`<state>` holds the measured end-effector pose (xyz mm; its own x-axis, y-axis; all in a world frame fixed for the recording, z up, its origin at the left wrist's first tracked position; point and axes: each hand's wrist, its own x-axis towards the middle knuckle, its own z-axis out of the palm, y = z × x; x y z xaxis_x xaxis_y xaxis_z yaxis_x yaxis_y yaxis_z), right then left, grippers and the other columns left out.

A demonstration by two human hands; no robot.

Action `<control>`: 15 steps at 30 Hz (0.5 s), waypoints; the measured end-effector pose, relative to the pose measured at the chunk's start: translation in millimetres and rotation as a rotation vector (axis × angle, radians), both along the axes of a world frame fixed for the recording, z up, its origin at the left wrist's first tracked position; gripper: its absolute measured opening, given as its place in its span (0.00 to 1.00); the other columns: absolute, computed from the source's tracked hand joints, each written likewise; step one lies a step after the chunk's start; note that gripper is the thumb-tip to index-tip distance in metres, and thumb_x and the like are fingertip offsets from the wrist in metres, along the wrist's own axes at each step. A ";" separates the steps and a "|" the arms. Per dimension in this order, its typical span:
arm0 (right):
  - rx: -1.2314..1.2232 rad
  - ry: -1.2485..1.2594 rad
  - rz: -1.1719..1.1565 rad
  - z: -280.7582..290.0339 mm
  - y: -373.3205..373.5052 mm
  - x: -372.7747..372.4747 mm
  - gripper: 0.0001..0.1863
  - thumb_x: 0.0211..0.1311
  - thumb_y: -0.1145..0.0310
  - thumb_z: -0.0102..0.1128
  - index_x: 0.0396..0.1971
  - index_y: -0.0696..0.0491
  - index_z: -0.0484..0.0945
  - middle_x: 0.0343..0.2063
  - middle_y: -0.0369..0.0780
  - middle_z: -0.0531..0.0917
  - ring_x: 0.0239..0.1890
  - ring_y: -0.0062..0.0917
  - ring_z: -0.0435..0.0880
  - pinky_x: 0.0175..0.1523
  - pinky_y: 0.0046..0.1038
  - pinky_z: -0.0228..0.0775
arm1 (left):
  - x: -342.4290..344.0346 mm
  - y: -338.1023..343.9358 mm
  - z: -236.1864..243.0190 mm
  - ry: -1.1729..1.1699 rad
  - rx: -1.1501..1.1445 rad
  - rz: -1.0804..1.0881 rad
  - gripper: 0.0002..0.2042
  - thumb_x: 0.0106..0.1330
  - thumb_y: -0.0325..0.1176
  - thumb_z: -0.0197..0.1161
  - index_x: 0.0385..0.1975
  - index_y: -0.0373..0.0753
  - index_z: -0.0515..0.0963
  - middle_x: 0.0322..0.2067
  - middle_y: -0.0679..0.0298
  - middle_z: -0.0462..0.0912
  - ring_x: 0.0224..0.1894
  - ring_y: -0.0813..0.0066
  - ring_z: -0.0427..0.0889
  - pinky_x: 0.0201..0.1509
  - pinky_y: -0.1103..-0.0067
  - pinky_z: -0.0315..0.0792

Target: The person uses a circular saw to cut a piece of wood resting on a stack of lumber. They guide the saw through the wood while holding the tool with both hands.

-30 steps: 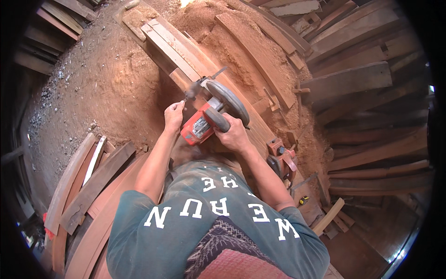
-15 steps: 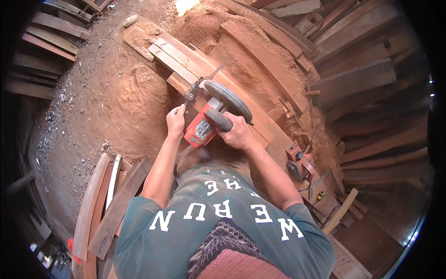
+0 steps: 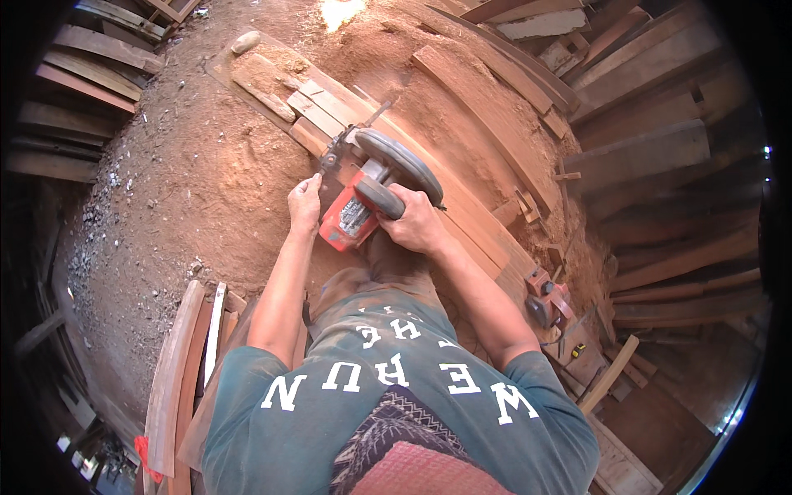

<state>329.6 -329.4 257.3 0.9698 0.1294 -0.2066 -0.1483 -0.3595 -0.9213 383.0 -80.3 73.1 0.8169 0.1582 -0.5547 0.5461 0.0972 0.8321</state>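
A red and grey circular saw (image 3: pixel 351 216) with a round dark blade guard (image 3: pixel 400 162) rests over a long wooden plank (image 3: pixel 470 219) lying diagonally before me. My right hand (image 3: pixel 415 219) is wrapped round its dark rear handle. At the saw's left front, the closed fingers of my left hand (image 3: pixel 304 200) pinch the edge of its metal base fitting (image 3: pixel 330 157); the exact contact is small. Shorter pale wood pieces (image 3: pixel 317 111) lie along the plank just beyond the saw. The cutting edge of the blade is hidden.
A red power tool (image 3: pixel 550 299) sits at the plank's near right end, with a tape measure (image 3: pixel 578 351) close by. Sawdust covers the ground. Stacked boards line the right side (image 3: pixel 639 157) and lower left (image 3: pixel 177 371). A stone (image 3: pixel 245 42) lies at the plank's far end.
The saw has moved a little along the plank toward its far left end, both hands travelling with it. The whole view has shifted slightly.
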 end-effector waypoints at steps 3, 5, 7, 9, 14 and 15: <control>0.012 -0.004 0.015 -5.2 11.0 17.3 0.14 0.60 0.74 0.69 0.47 0.58 0.85 0.37 0.56 0.88 0.42 0.50 0.91 0.48 0.39 0.81 | 16.7 18.2 -5.2 0.022 0.051 -0.023 0.16 0.79 0.44 0.66 0.37 0.37 0.88 0.31 0.73 0.84 0.35 0.85 0.74 0.43 0.80 0.68; 0.028 -0.005 0.012 -5.9 20.0 29.9 0.15 0.60 0.73 0.69 0.47 0.58 0.85 0.37 0.56 0.88 0.43 0.50 0.91 0.49 0.39 0.81 | 28.9 27.2 -5.0 0.011 0.113 -0.043 0.17 0.79 0.45 0.66 0.36 0.37 0.88 0.31 0.73 0.84 0.35 0.85 0.74 0.43 0.80 0.68; 0.041 -0.018 0.007 -6.6 29.3 41.8 0.14 0.60 0.74 0.70 0.46 0.58 0.85 0.36 0.55 0.88 0.42 0.50 0.90 0.48 0.39 0.81 | 41.4 35.5 -4.9 0.009 0.140 -0.045 0.17 0.79 0.45 0.66 0.36 0.37 0.88 0.31 0.73 0.84 0.34 0.85 0.73 0.42 0.80 0.68; 0.050 -0.042 -0.002 -9.4 37.6 52.7 0.11 0.60 0.74 0.71 0.43 0.57 0.84 0.33 0.53 0.88 0.38 0.50 0.89 0.46 0.40 0.80 | 52.1 44.7 -4.5 0.022 0.140 -0.049 0.17 0.79 0.45 0.66 0.36 0.37 0.88 0.31 0.74 0.84 0.34 0.86 0.73 0.42 0.80 0.68; 0.052 -0.040 0.022 -5.7 57.1 82.8 0.15 0.58 0.74 0.69 0.47 0.58 0.85 0.36 0.57 0.88 0.45 0.56 0.89 0.48 0.44 0.82 | 80.8 65.0 -0.3 0.038 0.132 -0.033 0.17 0.79 0.45 0.66 0.35 0.38 0.89 0.30 0.74 0.84 0.33 0.86 0.73 0.41 0.81 0.68; 0.042 -0.053 0.023 -4.9 59.9 91.5 0.15 0.59 0.73 0.69 0.46 0.58 0.85 0.36 0.57 0.88 0.44 0.55 0.89 0.48 0.43 0.81 | 88.9 68.4 -3.6 0.018 0.121 -0.037 0.17 0.79 0.45 0.66 0.34 0.38 0.89 0.29 0.75 0.84 0.33 0.86 0.73 0.40 0.81 0.67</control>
<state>421.1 -269.6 252.4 0.9760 0.1590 -0.1487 -0.0910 -0.3228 -0.9421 471.9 -11.9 69.5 0.8133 0.1946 -0.5483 0.5627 -0.0233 0.8263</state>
